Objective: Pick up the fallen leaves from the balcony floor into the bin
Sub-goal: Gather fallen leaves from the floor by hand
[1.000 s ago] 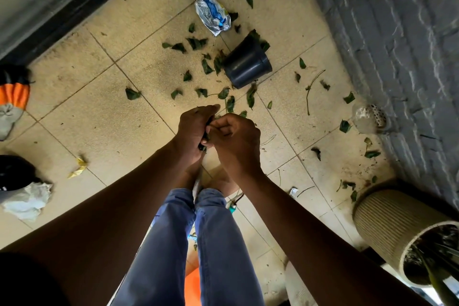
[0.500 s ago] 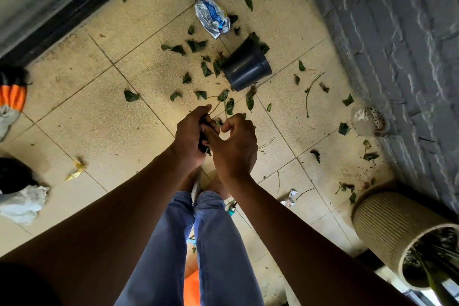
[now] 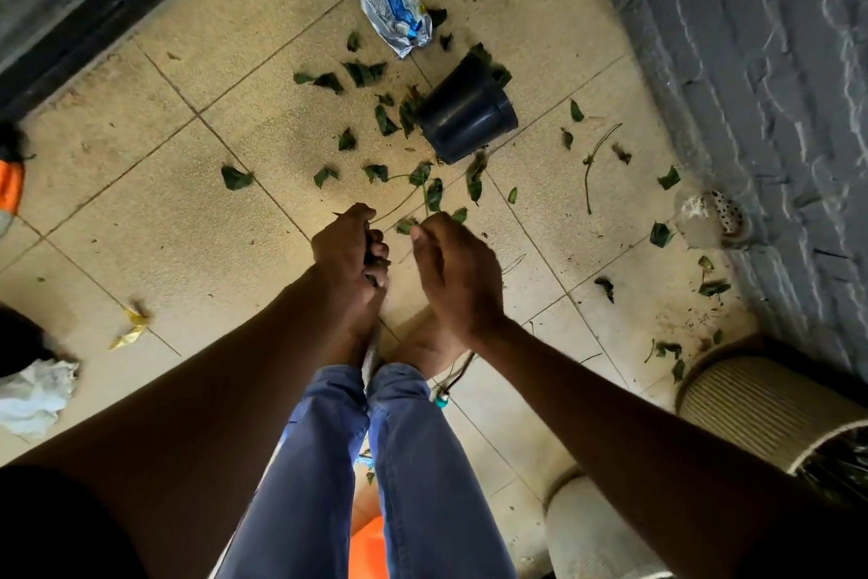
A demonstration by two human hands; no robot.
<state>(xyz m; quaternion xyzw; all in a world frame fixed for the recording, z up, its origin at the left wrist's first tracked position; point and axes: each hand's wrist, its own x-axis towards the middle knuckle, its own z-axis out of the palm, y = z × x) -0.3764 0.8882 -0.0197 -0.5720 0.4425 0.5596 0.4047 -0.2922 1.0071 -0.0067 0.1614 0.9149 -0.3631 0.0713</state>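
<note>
At the centre of the frame, a person's left hand [image 3: 347, 249] grips a wad of dark leaves [image 3: 375, 260], fingers curled round it. The right hand [image 3: 458, 271] hangs just beside it with fingers loosely curled; whether its grip holds anything cannot be told. More green leaves [image 3: 364, 73] lie scattered on the tiled balcony floor [image 3: 155, 212] above the hands, around a tipped black pot [image 3: 465, 116]. A crumpled wrapper [image 3: 394, 15] lies near the top. A ribbed bin [image 3: 770, 409] stands at lower right.
</note>
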